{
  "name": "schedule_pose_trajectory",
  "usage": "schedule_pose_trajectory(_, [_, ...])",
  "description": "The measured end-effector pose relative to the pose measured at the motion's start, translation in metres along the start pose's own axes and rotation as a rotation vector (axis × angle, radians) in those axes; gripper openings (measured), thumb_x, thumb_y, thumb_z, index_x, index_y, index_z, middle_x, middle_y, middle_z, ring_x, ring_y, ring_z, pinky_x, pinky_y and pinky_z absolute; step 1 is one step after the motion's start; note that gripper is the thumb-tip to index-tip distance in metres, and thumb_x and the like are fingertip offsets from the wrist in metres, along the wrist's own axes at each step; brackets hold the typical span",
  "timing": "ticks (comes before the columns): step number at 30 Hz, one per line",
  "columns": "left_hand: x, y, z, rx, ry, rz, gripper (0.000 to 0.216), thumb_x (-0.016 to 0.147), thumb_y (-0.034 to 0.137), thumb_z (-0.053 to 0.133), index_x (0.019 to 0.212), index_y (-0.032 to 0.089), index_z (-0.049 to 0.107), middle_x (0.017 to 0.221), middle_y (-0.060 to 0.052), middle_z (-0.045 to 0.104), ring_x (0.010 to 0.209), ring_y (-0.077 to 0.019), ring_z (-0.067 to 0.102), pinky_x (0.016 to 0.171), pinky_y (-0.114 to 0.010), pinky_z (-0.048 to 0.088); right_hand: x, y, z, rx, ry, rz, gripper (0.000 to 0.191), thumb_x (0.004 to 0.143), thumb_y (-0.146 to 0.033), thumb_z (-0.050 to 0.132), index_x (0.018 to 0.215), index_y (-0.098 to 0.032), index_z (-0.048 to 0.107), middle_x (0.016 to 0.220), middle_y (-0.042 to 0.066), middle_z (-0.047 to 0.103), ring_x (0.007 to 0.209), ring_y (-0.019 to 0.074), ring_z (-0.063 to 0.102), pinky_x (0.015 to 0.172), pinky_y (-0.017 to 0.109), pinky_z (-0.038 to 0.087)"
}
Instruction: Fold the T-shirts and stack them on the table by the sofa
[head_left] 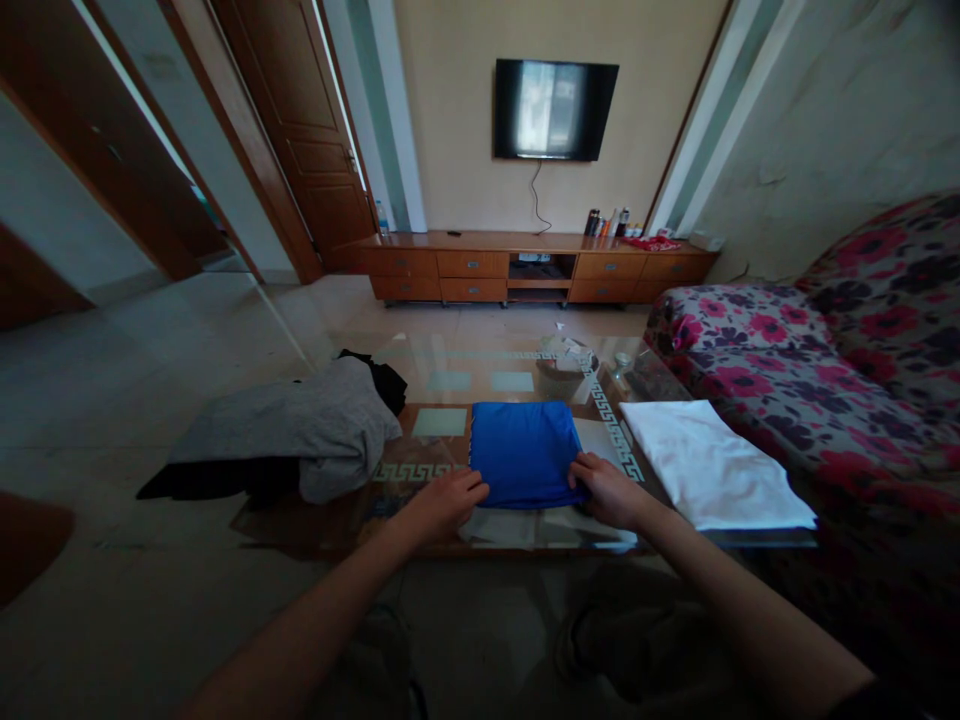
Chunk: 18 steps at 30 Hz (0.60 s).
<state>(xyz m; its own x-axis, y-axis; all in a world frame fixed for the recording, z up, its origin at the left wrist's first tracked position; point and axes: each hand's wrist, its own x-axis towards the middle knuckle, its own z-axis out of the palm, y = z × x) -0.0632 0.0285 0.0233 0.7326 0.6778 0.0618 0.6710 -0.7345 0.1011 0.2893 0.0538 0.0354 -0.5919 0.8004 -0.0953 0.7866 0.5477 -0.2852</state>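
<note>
A blue cloth (523, 450), folded into a near-square, lies flat on the glass coffee table (517, 530). My left hand (454, 500) grips its near left corner with curled fingers. On the right edge, close to the near corner, my right hand (604, 488) pinches the same cloth between thumb and fingers. A folded white cloth (712, 465) rests to the right of my right hand, at the table's right end. Left of my left hand is a loose heap of clothes, with a grey garment (292, 425) over black ones (225, 480).
Farther back on the table are a basket with crumpled paper (566, 365) and a small glass cup (622, 364). A flowered sofa (780, 370) stands along the right. A low wooden cabinet (472, 265) runs beneath a wall television (555, 110); a wooden door (300, 130) is at the left.
</note>
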Motion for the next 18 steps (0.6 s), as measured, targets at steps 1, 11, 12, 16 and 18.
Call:
schedule_pose_trajectory(1, [-0.002, 0.003, -0.003, 0.002, -0.006, 0.009, 0.025, 0.081, 0.003, 0.052, 0.097, 0.021, 0.057, 0.104, -0.006, 0.059, 0.096, -0.0207, 0.056, 0.085, -0.032, 0.045, -0.003, -0.002, -0.002, -0.012, -0.022, 0.016, 0.039, 0.067, -0.007, 0.066, 0.103, -0.020, 0.065, 0.109, 0.009, 0.060, 0.104, 0.0254, 0.055, 0.089, 0.032, 0.040])
schedule_pose_trajectory(11, [0.027, 0.030, -0.017, -0.037, 0.020, 0.003, 0.013, 0.093, 0.032, 0.055, 0.093, 0.021, 0.061, 0.099, -0.007, 0.061, 0.098, -0.0236, 0.056, 0.089, -0.037, 0.043, 0.017, -0.018, -0.019, 0.239, 0.041, -0.003, 0.021, 0.096, -0.037, 0.054, 0.094, -0.021, 0.068, 0.087, 0.005, 0.069, 0.080, 0.0189, 0.062, 0.075, 0.028, 0.042])
schedule_pose_trajectory(12, [0.032, 0.034, -0.015, -0.039, 0.038, 0.000, 0.016, 0.094, 0.035, 0.054, 0.099, 0.021, 0.061, 0.103, -0.008, 0.061, 0.100, -0.0237, 0.056, 0.088, -0.036, 0.043, 0.019, -0.020, -0.018, 0.221, 0.024, -0.016, 0.017, 0.092, -0.035, 0.060, 0.096, -0.021, 0.067, 0.091, 0.005, 0.069, 0.084, 0.0194, 0.062, 0.077, 0.028, 0.042])
schedule_pose_trajectory(16, [0.047, 0.046, -0.008, -0.024, 0.040, 0.015, 0.024, 0.094, 0.039, 0.059, 0.111, 0.023, 0.059, 0.111, -0.008, 0.060, 0.105, -0.0242, 0.055, 0.088, -0.036, 0.043, 0.017, -0.021, -0.013, 0.036, -0.135, 0.049, 0.037, 0.067, -0.032, 0.081, 0.098, -0.021, 0.066, 0.106, 0.008, 0.063, 0.097, 0.0256, 0.058, 0.081, 0.033, 0.042])
schedule_pose_trajectory(18, [0.050, 0.050, -0.006, -0.005, 0.026, 0.028, 0.021, 0.094, 0.037, 0.058, 0.110, 0.023, 0.059, 0.110, -0.008, 0.060, 0.104, -0.0240, 0.056, 0.087, -0.036, 0.044, 0.012, -0.018, -0.012, -0.027, -0.166, 0.081, 0.040, 0.063, -0.026, 0.080, 0.099, -0.022, 0.065, 0.110, 0.009, 0.060, 0.101, 0.0279, 0.055, 0.082, 0.035, 0.041])
